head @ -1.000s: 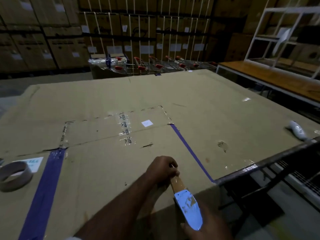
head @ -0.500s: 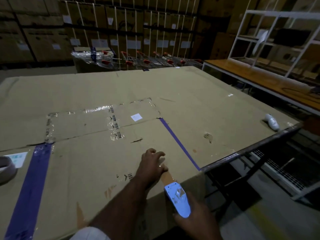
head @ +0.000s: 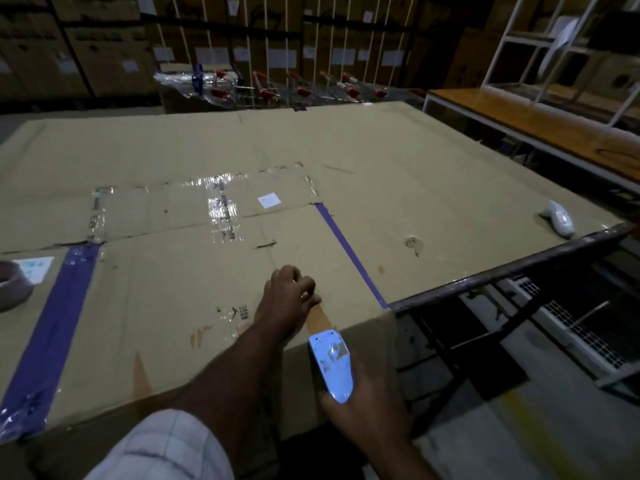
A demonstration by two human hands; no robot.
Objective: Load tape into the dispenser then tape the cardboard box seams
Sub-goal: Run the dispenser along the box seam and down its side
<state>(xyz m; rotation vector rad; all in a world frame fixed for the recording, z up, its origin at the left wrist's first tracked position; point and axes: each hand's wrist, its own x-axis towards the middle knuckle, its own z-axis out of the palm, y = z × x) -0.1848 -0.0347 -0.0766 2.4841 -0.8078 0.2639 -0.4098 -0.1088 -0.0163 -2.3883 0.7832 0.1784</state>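
A big flat cardboard box [head: 173, 313] lies on the table. My left hand [head: 287, 299] rests on its top near the front edge, and its bent fingers hold down the end of a brown tape strip [head: 317, 318]. That strip runs back to a pale blue tape dispenser [head: 330, 362], which sits at the box's front edge. My right hand [head: 363, 407] grips the dispenser from below. The tape roll inside the dispenser is hidden.
A spare tape roll [head: 10, 289] lies at the far left. Blue tape stripes [head: 349, 252] cross the box. A white handheld object [head: 559, 221] lies near the table's dark metal edge [head: 502, 275]. A wooden bench [head: 554, 129] stands to the right, with stacked cartons behind.
My left hand slid forward along the brown strip, away from the box's front edge, and its fingers curled. The dispenser stays at the box's front edge in my right hand.
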